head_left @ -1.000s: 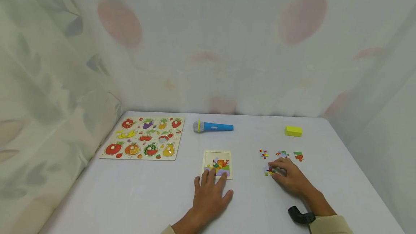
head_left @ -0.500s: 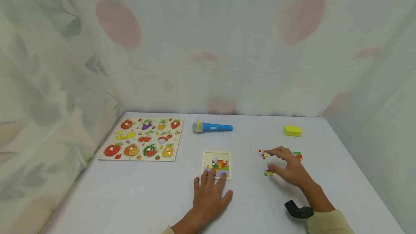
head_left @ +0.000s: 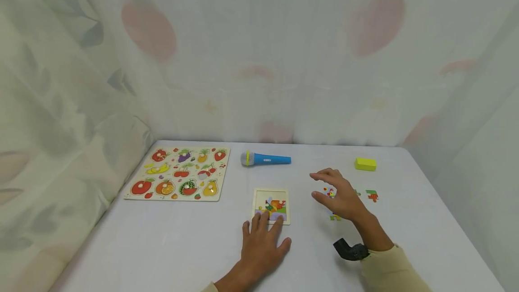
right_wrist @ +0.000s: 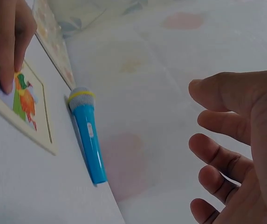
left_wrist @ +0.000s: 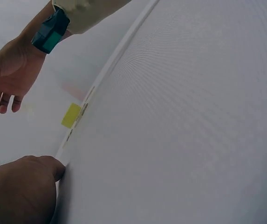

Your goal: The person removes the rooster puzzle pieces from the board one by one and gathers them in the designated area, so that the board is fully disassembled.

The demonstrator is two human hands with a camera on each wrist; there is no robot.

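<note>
My left hand (head_left: 262, 247) lies flat with fingers spread, its fingertips resting on the lower edge of a small wooden jigsaw tray (head_left: 270, 193). Joined pieces with an orange and green picture fill the tray's lower part; its upper part is bare wood. Over the table to the right, my right hand (head_left: 339, 195) is raised with thumb and fingers apart; the right wrist view shows nothing between them. Loose jigsaw pieces lie beneath and beside it: a red and green one (head_left: 372, 195), one near the thumb (head_left: 329, 192), and one below (head_left: 335, 217). Another is mostly hidden by this hand.
A blue toy microphone (head_left: 269, 159) lies behind the tray. At the back left is a fruit peg puzzle board (head_left: 222, 177). A yellow block (head_left: 366, 164) sits at the back right. Printed curtains hang behind and beside the white table.
My right hand has lifted away from the loose pieces and moved up and left, its fingers spreading wider. The left hand and the tray have stayed put.
</note>
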